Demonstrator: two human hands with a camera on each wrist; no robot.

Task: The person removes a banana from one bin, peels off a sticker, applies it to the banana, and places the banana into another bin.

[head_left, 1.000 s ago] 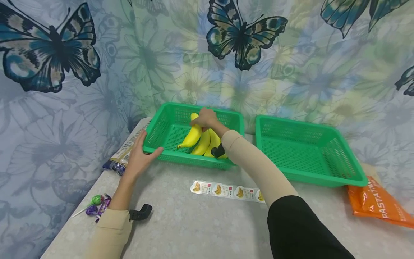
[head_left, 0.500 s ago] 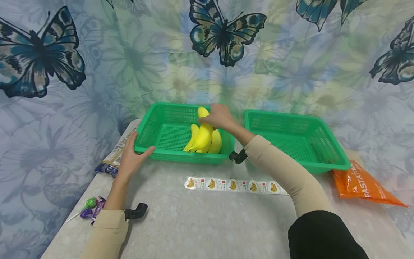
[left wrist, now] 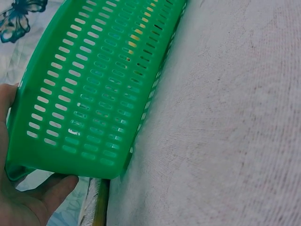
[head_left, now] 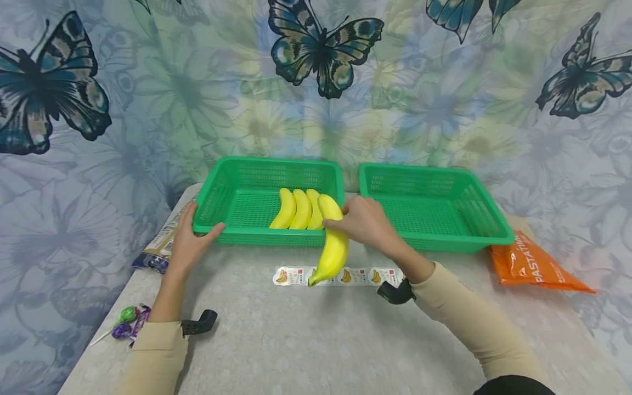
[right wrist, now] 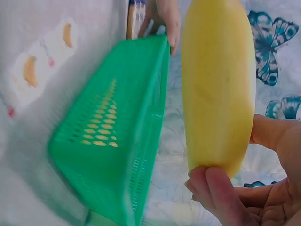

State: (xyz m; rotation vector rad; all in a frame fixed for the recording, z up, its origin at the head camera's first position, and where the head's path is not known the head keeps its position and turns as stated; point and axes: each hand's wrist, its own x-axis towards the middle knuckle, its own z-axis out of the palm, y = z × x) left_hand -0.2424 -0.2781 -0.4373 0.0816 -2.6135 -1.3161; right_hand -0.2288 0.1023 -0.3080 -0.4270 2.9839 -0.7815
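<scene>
My right hand (head_left: 366, 220) pinches a yellow banana (head_left: 332, 249) near its upper end, its thumb on one side and fingers on the other. The banana hangs in front of the left green basket's (head_left: 266, 237) right corner, tip downward, overlapping a strip of banana stickers (head_left: 362, 276). In the right wrist view, the held banana (right wrist: 217, 84) fills the space beside the basket. Three more bananas (head_left: 300, 211) lie side by side inside that basket. My left hand (head_left: 190, 238) grips the basket's front left corner, with the basket wall (left wrist: 89, 94) close in the left wrist view.
A second green basket (head_left: 434, 241) stands to the right. An orange pasta bag (head_left: 538, 263) lies beside it. Behind my left hand is a dark and gold packet (head_left: 160, 244). A lollipop (head_left: 129, 314) and purple-wrapped sweets (head_left: 138, 326) lie near the table's left edge.
My right hand has lifted a banana out of the left basket and brought it forward and right, over the sticker strip. My left hand stays on the basket corner. The head view has shifted right.
</scene>
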